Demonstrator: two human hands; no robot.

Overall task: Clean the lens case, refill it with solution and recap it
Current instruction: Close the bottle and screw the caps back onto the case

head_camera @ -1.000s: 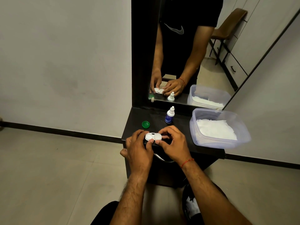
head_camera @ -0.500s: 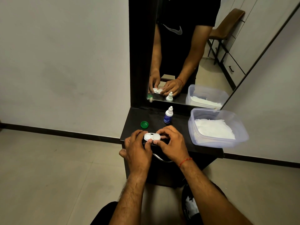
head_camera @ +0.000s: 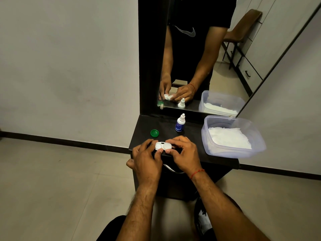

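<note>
Lens case (head_camera: pixel 163 146) on dark dresser top (head_camera: pixel 194 136)

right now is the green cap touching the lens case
Apart. The head view shows the green cap lying alone on the dark shelf, bare surface between it and the lens case.

Swoosh logo on shirt (head_camera: pixel 187 31).

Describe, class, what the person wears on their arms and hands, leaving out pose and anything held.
Both forearms are bare, with no sleeves reaching them. The right wrist carries a thin red thread bracelet. The left hand and right hand show no gloves; rings or a watch are not visible.
</note>
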